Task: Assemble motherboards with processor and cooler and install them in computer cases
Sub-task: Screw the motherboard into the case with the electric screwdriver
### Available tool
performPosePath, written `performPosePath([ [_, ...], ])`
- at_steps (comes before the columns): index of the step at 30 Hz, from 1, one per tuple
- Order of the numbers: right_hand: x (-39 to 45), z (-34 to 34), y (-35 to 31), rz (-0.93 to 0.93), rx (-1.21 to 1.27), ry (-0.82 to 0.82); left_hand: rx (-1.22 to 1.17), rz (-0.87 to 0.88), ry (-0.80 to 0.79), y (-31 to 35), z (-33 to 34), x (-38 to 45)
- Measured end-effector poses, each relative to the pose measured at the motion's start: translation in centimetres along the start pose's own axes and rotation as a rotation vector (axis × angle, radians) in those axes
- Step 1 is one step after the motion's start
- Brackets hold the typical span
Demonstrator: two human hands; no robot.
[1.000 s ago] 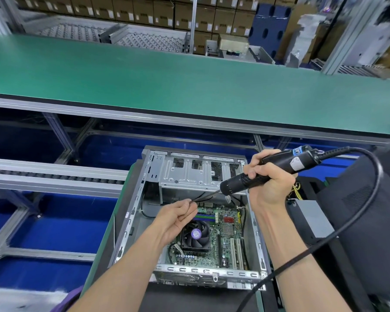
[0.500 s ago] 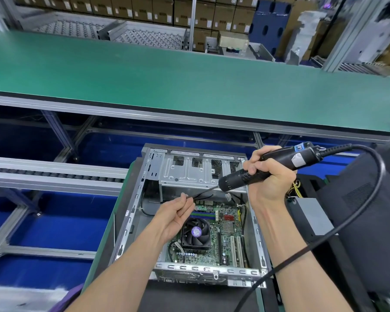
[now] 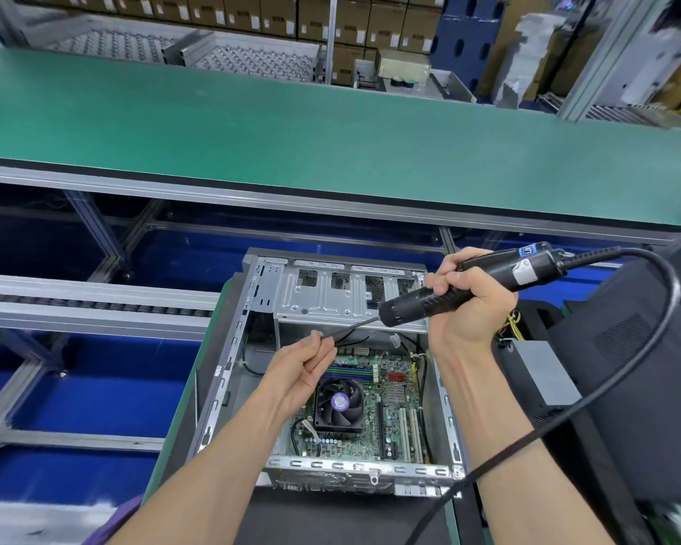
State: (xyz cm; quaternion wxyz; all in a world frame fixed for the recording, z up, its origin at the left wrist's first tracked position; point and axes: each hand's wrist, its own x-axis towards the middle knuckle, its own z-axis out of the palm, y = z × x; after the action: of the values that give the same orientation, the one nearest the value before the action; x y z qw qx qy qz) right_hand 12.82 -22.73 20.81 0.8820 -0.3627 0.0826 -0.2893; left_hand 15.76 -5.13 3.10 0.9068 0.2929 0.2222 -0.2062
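Little moved: left hand (image 3: 305, 369) still pinching screwdriver (image 3: 464, 287) bit; label unreadable.

left hand (image 3: 305, 369): fingers pinched, raised | right hand (image 3: 468, 304): fisted grip, raised

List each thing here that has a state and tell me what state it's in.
Computer case: side open, lying flat.
Motherboard: seated inside the case.
Cooler fan: mounted on the motherboard.
Electric screwdriver: held above the case, bit pointing left.
Right hand: grips the screwdriver body.
Left hand: pinches the bit's tip.
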Motion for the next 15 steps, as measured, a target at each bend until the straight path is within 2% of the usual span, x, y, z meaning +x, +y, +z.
performPosePath([
  [7, 0.0, 0.0, -0.5, -0.032, -0.017, -0.143, 0.072, -0.008, -0.024, -0.2, 0.4, 0.0],
  [11, 0.6, 0.1, -1.6, -0.07, -0.065, -0.22, 0.182, -0.077, -0.079, -0.3, 0.5, -0.3],
  [15, 1.5, -0.3, -2.4, -0.191, -0.257, -0.235, 0.235, -0.054, 0.089, -0.1, 0.3, -0.4],
])
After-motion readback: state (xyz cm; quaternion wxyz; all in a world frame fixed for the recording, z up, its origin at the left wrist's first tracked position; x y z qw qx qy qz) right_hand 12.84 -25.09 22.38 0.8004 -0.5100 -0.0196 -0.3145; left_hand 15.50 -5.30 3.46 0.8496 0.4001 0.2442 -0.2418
